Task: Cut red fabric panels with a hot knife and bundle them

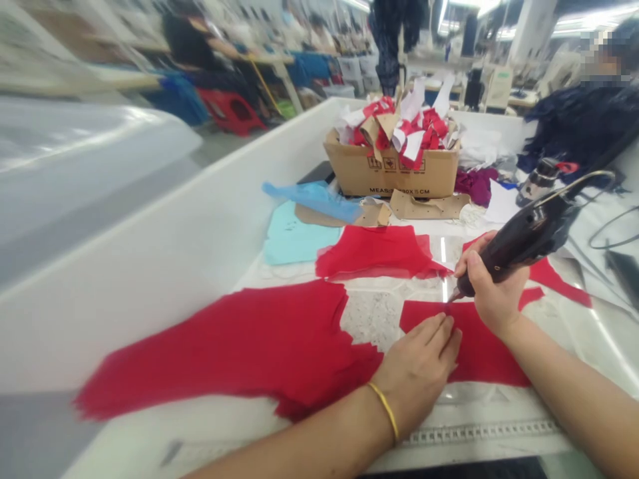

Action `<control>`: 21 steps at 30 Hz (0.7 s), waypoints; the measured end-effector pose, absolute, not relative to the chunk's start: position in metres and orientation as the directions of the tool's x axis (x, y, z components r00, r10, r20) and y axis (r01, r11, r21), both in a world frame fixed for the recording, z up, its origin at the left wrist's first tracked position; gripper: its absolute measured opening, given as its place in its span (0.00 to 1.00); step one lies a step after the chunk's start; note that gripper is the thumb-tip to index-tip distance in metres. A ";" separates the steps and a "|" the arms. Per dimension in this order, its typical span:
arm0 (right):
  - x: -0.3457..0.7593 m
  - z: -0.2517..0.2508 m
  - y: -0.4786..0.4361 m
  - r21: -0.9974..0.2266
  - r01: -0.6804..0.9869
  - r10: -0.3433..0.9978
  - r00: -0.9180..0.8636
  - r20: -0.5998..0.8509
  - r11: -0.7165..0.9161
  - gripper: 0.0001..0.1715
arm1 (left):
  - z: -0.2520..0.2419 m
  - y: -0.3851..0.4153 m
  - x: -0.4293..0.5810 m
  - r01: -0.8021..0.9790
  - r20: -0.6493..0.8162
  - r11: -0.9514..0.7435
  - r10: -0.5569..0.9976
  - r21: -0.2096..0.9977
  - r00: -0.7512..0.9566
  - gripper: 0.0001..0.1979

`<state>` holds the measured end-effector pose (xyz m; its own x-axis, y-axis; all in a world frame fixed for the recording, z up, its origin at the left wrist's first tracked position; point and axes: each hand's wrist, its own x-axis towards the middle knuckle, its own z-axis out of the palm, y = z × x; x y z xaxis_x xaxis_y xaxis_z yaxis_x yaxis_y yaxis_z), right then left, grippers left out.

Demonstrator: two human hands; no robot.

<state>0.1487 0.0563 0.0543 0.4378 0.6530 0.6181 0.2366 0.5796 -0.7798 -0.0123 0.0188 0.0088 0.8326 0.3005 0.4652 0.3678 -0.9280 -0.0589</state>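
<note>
My right hand is wrapped around a dark handheld power tool with a cord at its back end. The tool's thin pointed tip meets the far edge of a red fabric piece. My left hand, with a yellow bangle at the wrist, lies flat on that fabric, its fingertips just short of the tip. To the left spreads a larger red fabric stack with jagged ends. Beyond both hands lies another red fabric piece.
A cardboard box full of red, white and brown scraps stands at the back. Light blue sheets lie before it. A measuring tape runs along the near edge. A dark bottle is at right. People sit in the background.
</note>
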 end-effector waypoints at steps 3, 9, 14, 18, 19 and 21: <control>0.153 0.059 0.052 -0.763 0.200 0.642 0.435 0.632 0.615 0.08 | 0.010 0.017 -0.004 0.325 0.472 -0.944 0.265 -0.050 0.841 0.15; 0.176 0.064 0.041 -0.743 0.222 0.642 0.388 0.661 0.631 0.13 | 0.008 0.016 0.019 0.228 0.438 -0.974 0.199 -0.015 0.877 0.16; 0.184 0.061 0.038 -0.748 0.207 0.643 0.401 0.653 0.631 0.13 | 0.002 0.016 0.025 0.238 0.508 -0.970 0.183 -0.045 0.842 0.15; 0.182 0.060 0.039 -0.752 0.205 0.644 0.407 0.648 0.627 0.10 | 0.001 0.015 0.023 0.223 0.496 -0.974 0.176 -0.036 0.850 0.16; 0.181 0.060 0.039 -0.754 0.202 0.644 0.412 0.645 0.625 0.10 | 0.001 0.015 0.023 0.219 0.498 -0.975 0.176 -0.029 0.849 0.16; 0.180 0.060 0.040 -0.756 0.199 0.640 0.426 0.640 0.624 0.08 | 0.003 0.016 0.022 0.207 0.520 -0.978 0.169 -0.015 0.837 0.16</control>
<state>0.1797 0.0398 0.0604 0.4260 0.6396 0.6399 0.1992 0.6236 -0.7559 0.0223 0.0157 0.0027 0.8374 0.1694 0.5197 0.2073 -0.9782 -0.0152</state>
